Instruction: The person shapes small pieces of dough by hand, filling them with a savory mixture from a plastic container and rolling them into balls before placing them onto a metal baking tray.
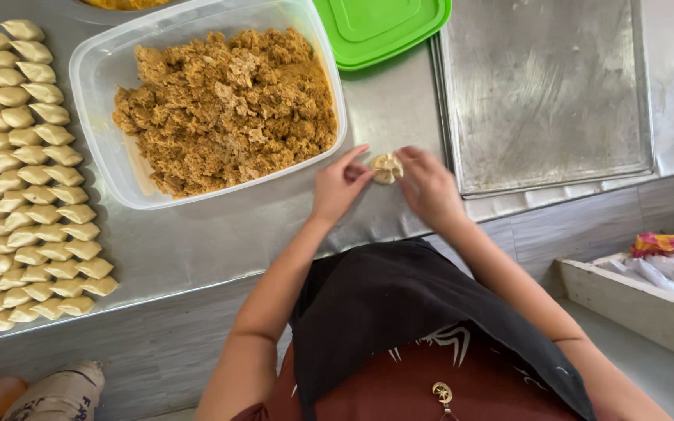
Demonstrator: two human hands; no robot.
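Head view, looking down on a steel table [220, 242]. Left hand [338, 187] and right hand [428, 185] meeting over the table, both pinched shut on one small dumpling [386, 168]. Dumpling held between the fingertips of both hands, pale dough gathered into folds on top, just above the table, between the tub [95, 86] and the tray [548, 168]. Left fingers [356, 156] curled over the dumpling's near-left edge; right fingers [411, 160] pressed against its right edge. Forearms running down toward a dark apron [399, 304] over a red shirt [423, 382].

Just left of the hands, a clear plastic tub, heaped with crumbly brown filling [224, 109]. Beyond the tub, a green lid [380, 27], lying flat, its corner over the tray's edge. Right of the hands, a flat metal tray, bare and scuffed, near but apart from the right hand. Far left, rows of folded dumplings [29, 171], packed close side by side on the table, well apart from the hands. Bottom left, a paper-wrapped bundle [60, 394] below the table edge. Far right, a pale box [633, 300] holding crumpled plastic and coloured cloth.
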